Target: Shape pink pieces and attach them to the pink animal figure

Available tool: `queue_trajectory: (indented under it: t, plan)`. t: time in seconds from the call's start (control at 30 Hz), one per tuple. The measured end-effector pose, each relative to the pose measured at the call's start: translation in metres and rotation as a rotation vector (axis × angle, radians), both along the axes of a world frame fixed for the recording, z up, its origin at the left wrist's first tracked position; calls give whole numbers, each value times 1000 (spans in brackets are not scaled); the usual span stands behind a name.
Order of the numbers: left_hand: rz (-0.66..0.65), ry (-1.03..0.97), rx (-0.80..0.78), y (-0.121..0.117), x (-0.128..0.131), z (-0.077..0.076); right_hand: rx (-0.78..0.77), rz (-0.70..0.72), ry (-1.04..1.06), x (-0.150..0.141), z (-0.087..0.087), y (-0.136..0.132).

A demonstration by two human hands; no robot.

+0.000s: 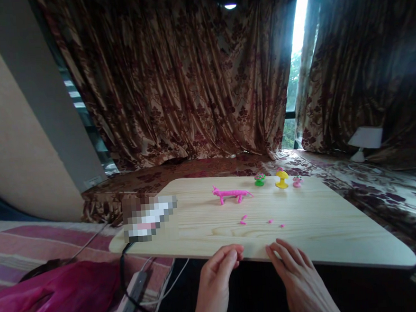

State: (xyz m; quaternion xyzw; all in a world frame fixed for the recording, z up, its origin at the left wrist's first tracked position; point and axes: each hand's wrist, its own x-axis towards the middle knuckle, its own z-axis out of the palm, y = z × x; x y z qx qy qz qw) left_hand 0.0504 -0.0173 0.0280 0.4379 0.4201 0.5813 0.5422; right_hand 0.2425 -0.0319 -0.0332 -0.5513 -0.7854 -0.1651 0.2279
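Working at the near edge of a pale wooden desk, a person held the left hand pinched narrow, thumb against forefinger, though whether it gripped anything could not be told, while the right hand was loosely spread with nothing visible in it. A pink animal figure stood on short legs farther in, left of a yellow mushroom-shaped piece near the far edge. Two pink strips and two pink nubs lay between the figure and the hands. Looking soft, such small parts seemed best handled with a light fingertip pinch, one at a time, the other hand bracing the figure's body.
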Motion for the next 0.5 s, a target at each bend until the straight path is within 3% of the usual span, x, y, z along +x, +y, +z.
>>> queue_trajectory:
  t: [0.17, 0.5]
  plan:
    - [14, 11, 2, 2, -5, 1, 4, -25, 5, -5, 4, 13]
    - [-17, 6, 7, 3, 0, -4, 14, -52, -39, 4, -3, -3]
